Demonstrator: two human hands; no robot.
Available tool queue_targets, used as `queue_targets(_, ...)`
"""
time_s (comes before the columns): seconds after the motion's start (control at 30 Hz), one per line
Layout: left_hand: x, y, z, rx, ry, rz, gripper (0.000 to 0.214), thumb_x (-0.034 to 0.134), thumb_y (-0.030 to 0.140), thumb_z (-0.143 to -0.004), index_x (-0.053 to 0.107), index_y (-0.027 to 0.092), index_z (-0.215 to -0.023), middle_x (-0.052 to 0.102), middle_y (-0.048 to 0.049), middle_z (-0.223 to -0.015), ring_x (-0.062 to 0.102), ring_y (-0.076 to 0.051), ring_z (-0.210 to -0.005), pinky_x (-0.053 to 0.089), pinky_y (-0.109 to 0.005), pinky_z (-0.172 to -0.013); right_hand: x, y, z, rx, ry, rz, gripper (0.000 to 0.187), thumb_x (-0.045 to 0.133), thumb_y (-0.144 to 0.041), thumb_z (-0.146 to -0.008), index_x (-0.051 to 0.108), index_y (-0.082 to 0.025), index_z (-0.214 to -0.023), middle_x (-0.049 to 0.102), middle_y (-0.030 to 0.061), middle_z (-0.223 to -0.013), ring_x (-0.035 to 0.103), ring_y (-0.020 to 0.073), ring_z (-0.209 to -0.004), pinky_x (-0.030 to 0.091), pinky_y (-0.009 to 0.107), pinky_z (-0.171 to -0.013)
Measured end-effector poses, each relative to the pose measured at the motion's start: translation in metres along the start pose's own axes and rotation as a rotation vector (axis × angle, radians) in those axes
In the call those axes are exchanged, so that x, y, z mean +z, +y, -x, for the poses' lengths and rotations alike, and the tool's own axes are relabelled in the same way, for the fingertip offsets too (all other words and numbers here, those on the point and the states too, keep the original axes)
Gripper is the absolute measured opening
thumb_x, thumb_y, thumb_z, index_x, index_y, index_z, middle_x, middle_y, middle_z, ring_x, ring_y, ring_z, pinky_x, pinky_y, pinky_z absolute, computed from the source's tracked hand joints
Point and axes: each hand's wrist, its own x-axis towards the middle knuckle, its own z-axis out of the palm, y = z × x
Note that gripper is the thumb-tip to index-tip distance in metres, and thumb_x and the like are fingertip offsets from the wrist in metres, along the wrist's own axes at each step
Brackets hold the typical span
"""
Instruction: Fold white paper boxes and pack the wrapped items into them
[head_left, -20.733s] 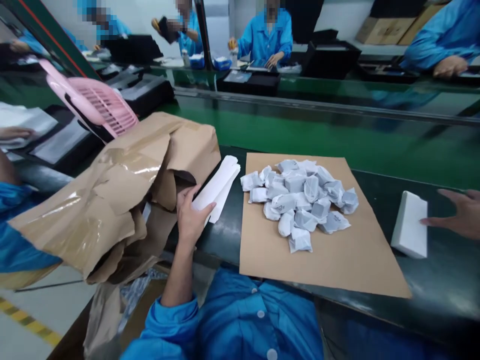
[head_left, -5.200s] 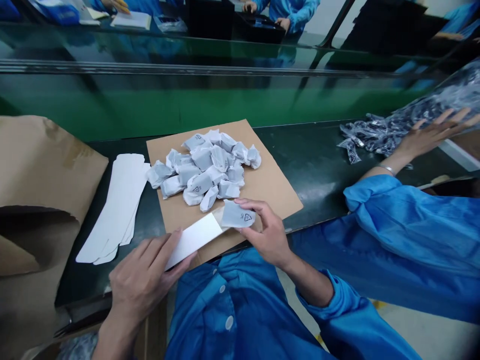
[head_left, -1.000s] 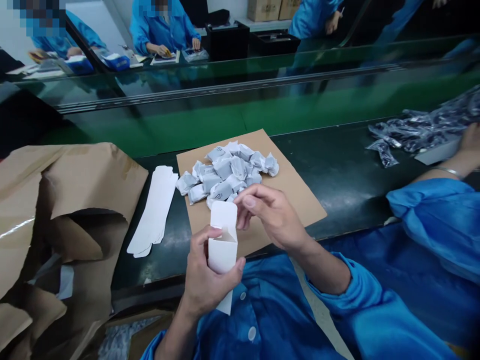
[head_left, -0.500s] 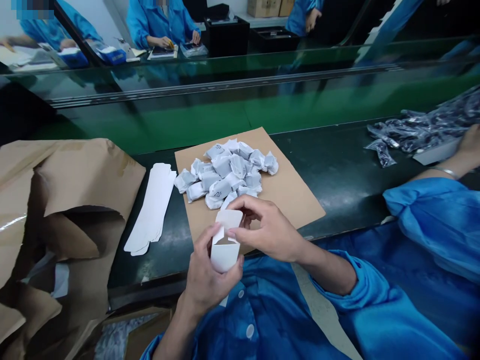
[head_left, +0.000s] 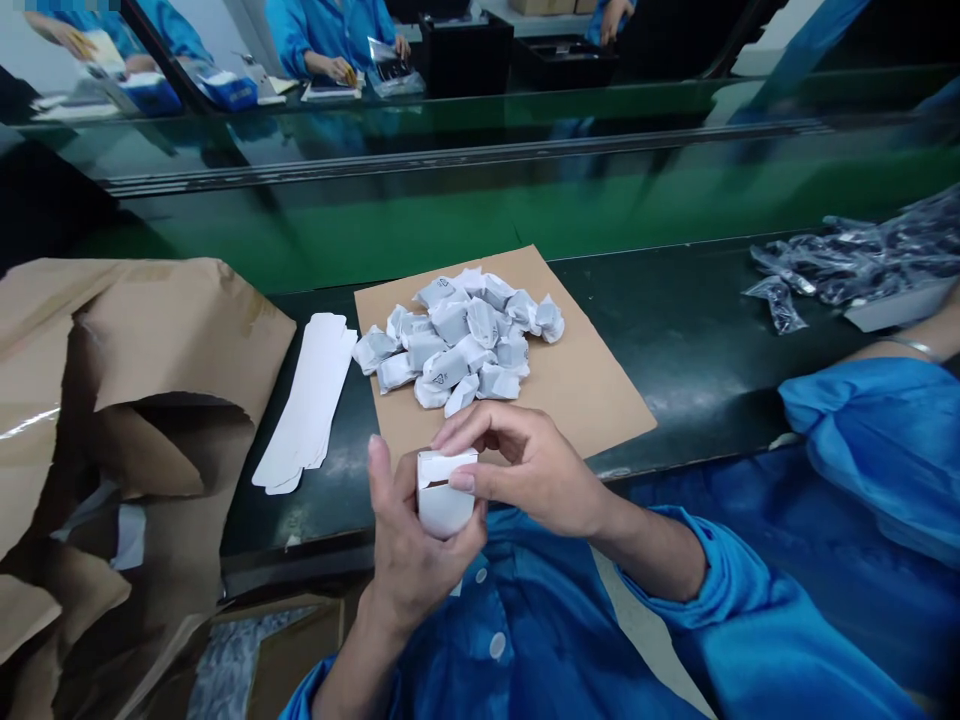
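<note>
Moved: carton flap [head_left: 448, 466] folded down, was standing up before
Right: my right hand [head_left: 536, 472] half-closed, pinching that flap
Left: my left hand [head_left: 409, 560] wrapped round the white carton [head_left: 444, 512]

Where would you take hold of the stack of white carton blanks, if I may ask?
From above, pinching the white carton blanks across their narrow width at mid-length: the stack lies flat and long, and its near end fans apart.

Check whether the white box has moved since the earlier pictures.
Yes. Against the brown card, the white box has moved toward the person: from lying across the card's near edge to upright in the left hand.
</note>
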Motion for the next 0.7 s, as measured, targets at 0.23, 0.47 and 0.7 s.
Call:
queue_targets(0.23, -0.010, 0.003, -0.005, -0.017, -0.104, -0.218, 0.086, 0.067, 0.027, -0.079, 0.019, 0.020, -0.149, 0.061, -0.0157, -0.121, 0.068, -0.026, -0.100, 0.058, -0.035, -0.071, -0.002, 0.000, 0.001, -0.080, -0.046, 0.058, 0.006, 0.069, -0.016, -0.083, 0.073, -0.016, -0.088, 0.071, 0.0064, -0.105, 0.067, 0.0172, -0.100, 0.053, 0.033, -0.088)
queue_targets(0.47, -0.009, 0.003, 0.000, -0.072, -0.156, -0.137, 0.075, 0.065, 0.026, -0.079, 0.029, 0.020, -0.144, 0.059, -0.0144, -0.124, 0.066, -0.025, -0.106, 0.058, -0.035, -0.077, 0.002, 0.012, 0.005, -0.405, 0.044, 0.374, 0.005, 0.067, -0.017, -0.085, 0.068, -0.017, -0.090, 0.072, 0.0084, -0.102, 0.066, 0.0181, -0.099, 0.054, 0.036, -0.087)
queue_targets(0.7, -0.009, -0.008, 0.007, -0.099, -0.188, -0.155, 0.079, 0.067, 0.028, -0.079, 0.027, 0.021, -0.147, 0.056, -0.0155, -0.130, 0.065, -0.026, -0.108, 0.058, -0.034, -0.076, 0.008, 0.032, 0.009, -0.489, 0.026, 0.522, 0.017, 0.060, -0.022, -0.088, 0.061, -0.016, -0.104, 0.070, 0.0093, -0.104, 0.064, 0.0187, -0.102, 0.051, 0.036, -0.092)
